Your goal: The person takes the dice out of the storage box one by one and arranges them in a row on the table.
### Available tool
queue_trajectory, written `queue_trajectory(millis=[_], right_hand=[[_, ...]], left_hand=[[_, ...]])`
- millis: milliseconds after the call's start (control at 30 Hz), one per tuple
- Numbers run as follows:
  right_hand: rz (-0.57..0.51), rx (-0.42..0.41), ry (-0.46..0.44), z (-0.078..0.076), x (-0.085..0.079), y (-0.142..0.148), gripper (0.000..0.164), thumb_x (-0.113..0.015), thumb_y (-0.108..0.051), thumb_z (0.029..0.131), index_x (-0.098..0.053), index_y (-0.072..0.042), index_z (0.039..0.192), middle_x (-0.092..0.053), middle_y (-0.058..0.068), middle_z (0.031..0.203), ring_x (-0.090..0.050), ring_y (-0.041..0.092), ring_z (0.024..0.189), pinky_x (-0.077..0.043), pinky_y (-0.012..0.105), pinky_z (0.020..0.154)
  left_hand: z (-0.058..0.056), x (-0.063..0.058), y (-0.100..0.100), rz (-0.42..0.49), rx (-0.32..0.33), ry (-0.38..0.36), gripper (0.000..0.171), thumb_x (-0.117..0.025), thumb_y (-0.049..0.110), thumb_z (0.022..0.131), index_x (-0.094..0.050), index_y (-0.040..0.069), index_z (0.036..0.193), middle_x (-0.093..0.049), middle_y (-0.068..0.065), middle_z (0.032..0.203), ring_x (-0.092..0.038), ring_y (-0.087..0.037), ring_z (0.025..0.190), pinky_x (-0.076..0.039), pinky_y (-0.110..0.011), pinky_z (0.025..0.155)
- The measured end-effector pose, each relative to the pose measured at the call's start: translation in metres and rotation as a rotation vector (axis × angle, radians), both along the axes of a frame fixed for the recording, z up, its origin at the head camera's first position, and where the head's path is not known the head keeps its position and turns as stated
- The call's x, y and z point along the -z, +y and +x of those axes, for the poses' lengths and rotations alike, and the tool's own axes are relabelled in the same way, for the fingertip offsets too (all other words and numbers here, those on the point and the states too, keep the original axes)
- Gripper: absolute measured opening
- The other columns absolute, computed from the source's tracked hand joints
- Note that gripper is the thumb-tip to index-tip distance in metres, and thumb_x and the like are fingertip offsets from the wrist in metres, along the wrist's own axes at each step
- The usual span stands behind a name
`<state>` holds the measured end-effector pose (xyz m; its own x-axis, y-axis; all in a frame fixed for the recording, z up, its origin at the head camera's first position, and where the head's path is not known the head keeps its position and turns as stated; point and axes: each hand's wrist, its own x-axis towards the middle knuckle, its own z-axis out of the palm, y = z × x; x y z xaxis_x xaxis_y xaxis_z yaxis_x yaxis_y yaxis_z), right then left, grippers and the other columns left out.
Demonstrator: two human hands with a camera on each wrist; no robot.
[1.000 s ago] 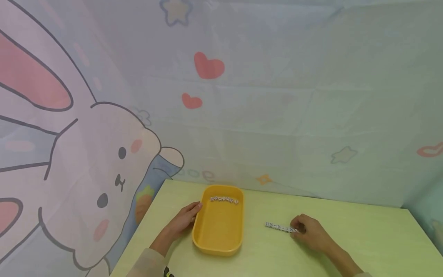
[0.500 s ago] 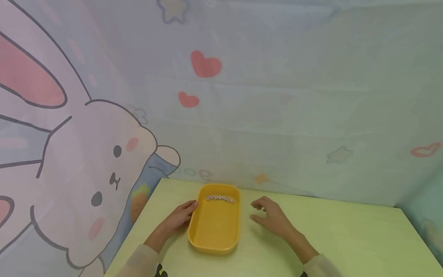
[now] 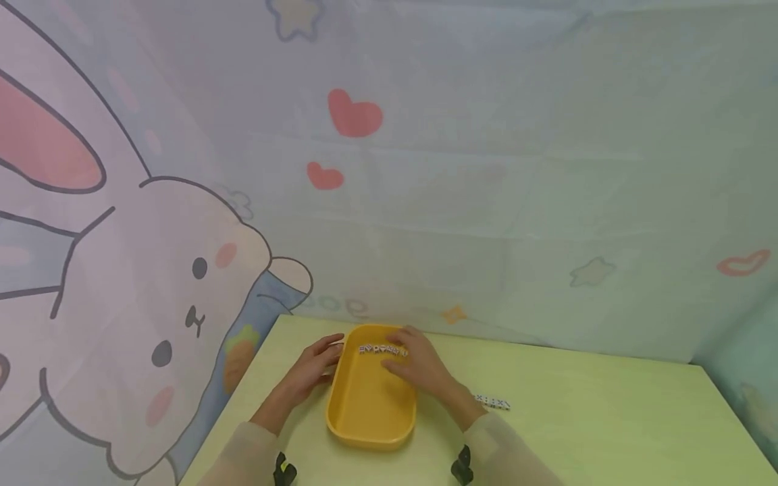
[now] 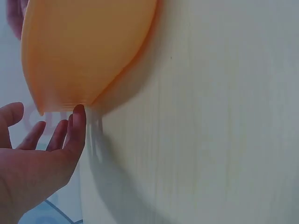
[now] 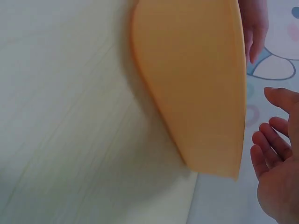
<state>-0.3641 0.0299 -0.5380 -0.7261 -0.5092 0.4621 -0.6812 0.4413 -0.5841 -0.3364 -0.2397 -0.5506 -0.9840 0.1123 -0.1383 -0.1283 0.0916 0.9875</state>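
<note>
Right grip (image 3: pixel 421 361) moved over yellow tray (image 3: pixel 371 405), forearm (image 3: pixel 463 405) partly blocking dice row (image 3: pixel 494 402)

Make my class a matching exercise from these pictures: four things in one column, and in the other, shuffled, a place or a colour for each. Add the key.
Column one
1. Left hand
2. Right hand
3. Tray
4. Rabbit

Column two
A. yellow, with white dice inside
B. over the tray's right side
C. printed on the hanging backdrop
D. beside the tray's left side

Right pairs: 1-D, 2-B, 3-A, 4-C
</note>
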Motion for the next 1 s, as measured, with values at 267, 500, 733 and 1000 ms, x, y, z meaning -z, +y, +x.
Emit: queue_trajectory(millis=[267, 500, 733, 1000], right_hand=[[0.028, -0.003, -0.146, -0.005, 0.008, -0.044, 0.051, -0.078, -0.023, 0.086, -0.06, 0.003, 0.126, -0.063, 0.015, 0.119, -0.061, 0.03, 0.105, -0.052, 0.04, 0.092], [0.019, 0.032, -0.257, -0.014, 0.018, -0.061, 0.056, -0.079, -0.024, 0.086, -0.058, 0.003, 0.131, -0.062, 0.017, 0.124, -0.061, 0.032, 0.111, -0.051, 0.044, 0.096], [0.062, 0.008, -0.255, -0.017, 0.026, -0.066, 0.059, -0.081, -0.022, 0.083, -0.058, 0.006, 0.129, -0.062, 0.019, 0.125, -0.058, 0.032, 0.115, -0.045, 0.047, 0.103], [0.16, 0.002, -0.241, -0.018, 0.029, -0.069, 0.055, -0.079, -0.027, 0.086, -0.058, 0.002, 0.128, -0.063, 0.013, 0.12, -0.058, 0.024, 0.109, -0.047, 0.042, 0.099]], left_hand=[[-0.005, 0.005, 0.003, -0.094, 0.045, 0.044, 0.046, -0.05, 0.027, 0.106, -0.045, 0.011, 0.148, -0.05, -0.017, 0.144, -0.058, -0.035, 0.12, -0.056, -0.047, 0.089], [-0.002, 0.008, 0.002, -0.029, 0.114, 0.021, 0.05, -0.046, 0.03, 0.107, -0.037, 0.013, 0.153, -0.042, -0.016, 0.152, -0.053, -0.033, 0.127, -0.052, -0.046, 0.096], [-0.003, 0.015, 0.001, -0.006, 0.135, 0.015, 0.052, -0.047, 0.03, 0.107, -0.035, 0.012, 0.154, -0.04, -0.017, 0.153, -0.048, -0.036, 0.133, -0.048, -0.048, 0.102], [-0.002, 0.015, -0.001, 0.019, 0.135, 0.013, 0.053, -0.047, 0.032, 0.107, -0.034, 0.013, 0.155, -0.038, -0.015, 0.155, -0.043, -0.036, 0.137, -0.044, -0.049, 0.106]])
